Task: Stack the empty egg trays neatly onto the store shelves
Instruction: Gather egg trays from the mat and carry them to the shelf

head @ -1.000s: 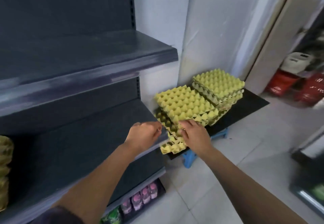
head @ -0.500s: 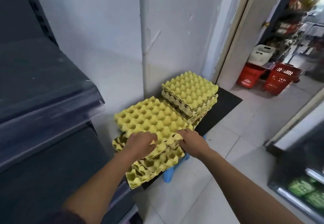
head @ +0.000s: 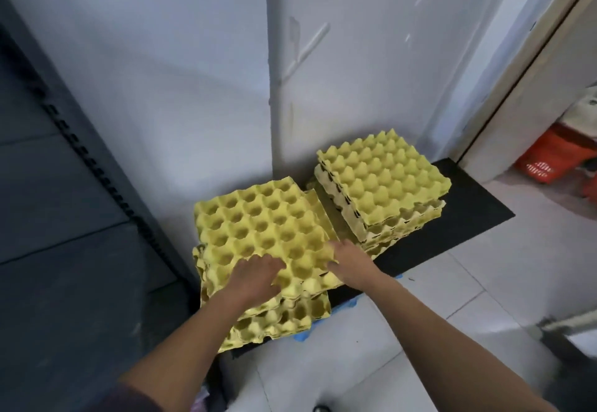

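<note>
Our left hand (head: 255, 277) curls over the front edge of the top tray (head: 261, 227); our right hand (head: 353, 263) grips its front right corner. We see the tray lying on the near stack (head: 281, 318), beside a second stack (head: 384, 185) on a black board (head: 468, 205).

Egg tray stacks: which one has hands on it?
Left stack, by the shelf: left hand and right hand hold its top tray. Right stack is untouched.

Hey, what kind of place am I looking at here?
Most likely a small shop. Dark metal shelving with a slotted upright stands at left, stacks of empty yellow egg trays sit on a low black platform, and a red basket shows at far right.
</note>
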The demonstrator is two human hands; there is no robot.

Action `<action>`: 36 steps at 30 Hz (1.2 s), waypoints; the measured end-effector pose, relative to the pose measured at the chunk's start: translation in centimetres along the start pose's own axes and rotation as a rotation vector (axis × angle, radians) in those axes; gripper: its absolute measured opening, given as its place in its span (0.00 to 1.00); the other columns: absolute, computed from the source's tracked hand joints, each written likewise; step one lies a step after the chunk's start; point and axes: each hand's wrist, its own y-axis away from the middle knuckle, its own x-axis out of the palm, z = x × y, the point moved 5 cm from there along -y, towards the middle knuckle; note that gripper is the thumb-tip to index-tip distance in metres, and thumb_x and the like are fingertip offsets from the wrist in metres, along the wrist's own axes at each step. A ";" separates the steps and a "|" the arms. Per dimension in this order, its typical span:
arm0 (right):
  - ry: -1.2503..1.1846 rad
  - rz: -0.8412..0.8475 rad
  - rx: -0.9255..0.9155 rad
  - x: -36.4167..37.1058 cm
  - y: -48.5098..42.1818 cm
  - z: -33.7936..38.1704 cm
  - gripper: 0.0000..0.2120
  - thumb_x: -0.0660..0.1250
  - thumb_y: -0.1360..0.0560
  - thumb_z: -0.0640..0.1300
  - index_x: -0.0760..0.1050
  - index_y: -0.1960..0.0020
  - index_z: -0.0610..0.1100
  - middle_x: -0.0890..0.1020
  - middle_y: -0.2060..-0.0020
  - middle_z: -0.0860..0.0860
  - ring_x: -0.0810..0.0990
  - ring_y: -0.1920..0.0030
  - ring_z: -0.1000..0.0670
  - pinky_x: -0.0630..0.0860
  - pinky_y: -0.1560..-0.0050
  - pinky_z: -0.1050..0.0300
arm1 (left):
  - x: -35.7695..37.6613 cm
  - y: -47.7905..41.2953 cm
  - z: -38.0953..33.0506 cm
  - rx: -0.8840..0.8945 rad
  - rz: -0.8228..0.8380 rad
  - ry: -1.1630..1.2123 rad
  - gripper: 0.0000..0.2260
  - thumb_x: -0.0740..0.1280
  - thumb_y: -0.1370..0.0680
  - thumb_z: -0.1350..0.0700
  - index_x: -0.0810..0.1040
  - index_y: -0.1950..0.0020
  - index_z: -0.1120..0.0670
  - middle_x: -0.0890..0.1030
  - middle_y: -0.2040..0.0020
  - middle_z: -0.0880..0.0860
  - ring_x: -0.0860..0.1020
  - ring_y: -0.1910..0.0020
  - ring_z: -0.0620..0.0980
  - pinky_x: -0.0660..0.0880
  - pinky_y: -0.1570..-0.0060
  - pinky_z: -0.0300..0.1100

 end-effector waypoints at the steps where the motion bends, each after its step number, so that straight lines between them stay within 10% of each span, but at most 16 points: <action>1: -0.012 0.020 -0.005 -0.2 -0.8 -0.6 0.26 0.59 0.20 0.48 0.58 0.25 0.43 0.67 0.32 0.39 0.71 0.35 0.40 0.68 0.36 0.50 | 0.5 -0.3 -0.3 -0.039 -0.006 0.008 0.24 0.61 0.22 0.46 0.60 0.27 0.45 0.64 0.29 0.49 0.63 0.31 0.53 0.62 0.36 0.49; 7: -0.109 0.089 0.017 0.4 -5.1 -2.3 0.29 0.60 0.20 0.48 0.53 0.23 0.43 0.67 0.30 0.40 0.78 0.54 0.51 0.73 0.44 0.53 | 3.7 -0.1 0.0 -0.258 0.054 -0.001 0.32 0.64 0.23 0.49 0.50 0.24 0.45 0.51 0.24 0.51 0.51 0.26 0.55 0.55 0.30 0.56; 13: -0.193 0.161 0.096 2.9 -7.6 -2.1 0.32 0.61 0.20 0.49 0.49 0.23 0.42 0.77 0.40 0.43 0.79 0.62 0.52 0.76 0.55 0.55 | 4.4 -0.7 0.8 -0.293 0.058 -0.109 0.37 0.67 0.25 0.59 0.48 0.24 0.45 0.56 0.25 0.54 0.61 0.29 0.55 0.68 0.39 0.50; 17: -0.223 0.081 0.081 2.8 -8.2 -2.0 0.30 0.61 0.20 0.47 0.53 0.24 0.40 0.73 0.34 0.42 0.78 0.42 0.44 0.75 0.46 0.53 | 4.6 -1.1 1.1 -0.302 0.006 -0.134 0.34 0.63 0.24 0.63 0.49 0.24 0.47 0.60 0.26 0.56 0.64 0.31 0.55 0.69 0.42 0.48; 21: -0.370 0.062 0.099 2.2 -7.7 -2.0 0.27 0.58 0.19 0.44 0.52 0.23 0.43 0.72 0.33 0.42 0.80 0.56 0.49 0.77 0.59 0.54 | 3.5 -0.7 0.8 -0.306 -0.058 -0.128 0.32 0.62 0.23 0.63 0.50 0.24 0.47 0.62 0.27 0.54 0.65 0.31 0.53 0.69 0.42 0.48; 26: -0.610 -0.030 0.133 0.3 -5.9 -1.4 0.27 0.59 0.20 0.40 0.53 0.24 0.42 0.73 0.34 0.41 0.76 0.39 0.40 0.72 0.40 0.45 | 0.8 1.0 -0.4 -0.313 -0.167 -0.199 0.36 0.66 0.26 0.64 0.51 0.25 0.48 0.60 0.27 0.55 0.64 0.31 0.55 0.66 0.37 0.50; 36: -0.617 -0.046 -0.195 -0.7 -1.8 6.3 0.28 0.61 0.25 0.38 0.58 0.27 0.47 0.78 0.48 0.51 0.77 0.59 0.56 0.74 0.61 0.59 | -1.7 11.3 2.7 -0.428 -0.346 -0.276 0.33 0.66 0.26 0.60 0.55 0.26 0.47 0.64 0.28 0.56 0.67 0.32 0.55 0.65 0.35 0.53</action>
